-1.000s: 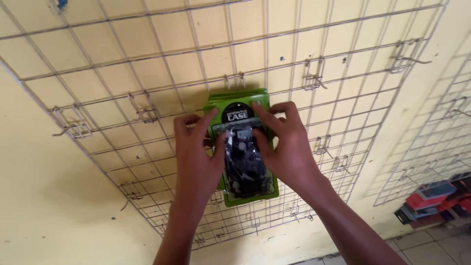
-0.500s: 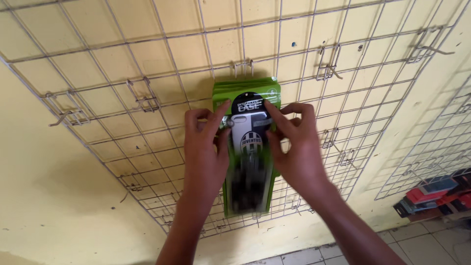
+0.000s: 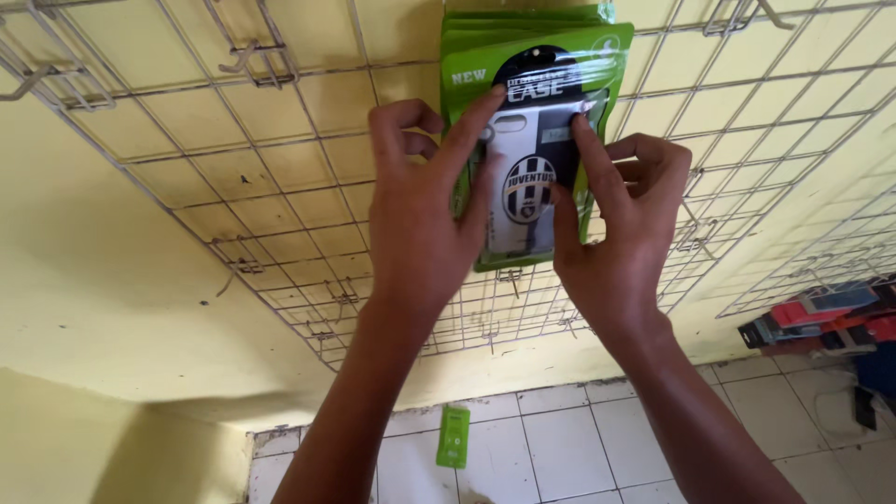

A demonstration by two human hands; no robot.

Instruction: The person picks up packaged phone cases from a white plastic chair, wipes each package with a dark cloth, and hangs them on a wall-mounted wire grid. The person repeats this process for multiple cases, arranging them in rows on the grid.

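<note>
We saw first the yellow wall (image 3: pixel 112 289), painted and a little rough, and on it the wire grid panel (image 3: pixel 280 187) of thin pale metal rods crossing in squares, with small metal hooks (image 3: pixel 257 61) standing out from it. Below was the floor of white tiles (image 3: pixel 569 448), smooth and square.

Both forearms were stretched upward from the bottom edge, toward the grid. The left hand (image 3: pixel 420 224) was raised with the palm to the wall; its forefinger lay long across the upper front of the green phone-case packet (image 3: pixel 537 112), the thumb was behind the left edge, and the other fingers were curled. The right hand (image 3: pixel 621 233) pressed the packet from the right side, the forefinger pointing up on the front and the thumb on the lower middle. So both hands were closed on the packet, pinching it flat.

The packet hung high at the middle of the grid, as the front one of several green packets; it was a glossy plastic sleeve, rectangular, with a white and black case inside.

A small green packet (image 3: pixel 454 436) lay on the tiles, and red and grey boxes (image 3: pixel 821 317) were at the right edge
</note>
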